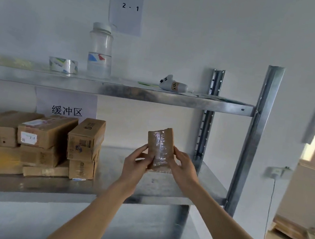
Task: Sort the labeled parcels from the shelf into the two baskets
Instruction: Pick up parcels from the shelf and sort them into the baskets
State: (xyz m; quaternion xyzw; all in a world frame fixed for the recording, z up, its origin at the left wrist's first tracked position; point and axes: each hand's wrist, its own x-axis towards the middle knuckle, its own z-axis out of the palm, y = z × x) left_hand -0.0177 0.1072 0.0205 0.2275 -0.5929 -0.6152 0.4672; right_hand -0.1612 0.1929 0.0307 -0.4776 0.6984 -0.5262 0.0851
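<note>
While both hands hold one small parcel [159, 148] upright above the middle shelf [162, 185], the step in hand looks like label-checking before the sort. Left hand [134, 166] grips its left edge, fingers curled around it; right hand [182, 169] grips the right edge likewise. The face shown is tape-covered, no label readable, so next move likely calls for turning it to find the label, then carrying it to a basket. Baskets: none in view. Remaining parcels [44, 142] stacked at 9 o'clock of the held one, same shelf. Top shelf at 12 o'clock: water bottle [100, 51], part-filled, tape roll [63, 65], small white device [174, 84].
</note>
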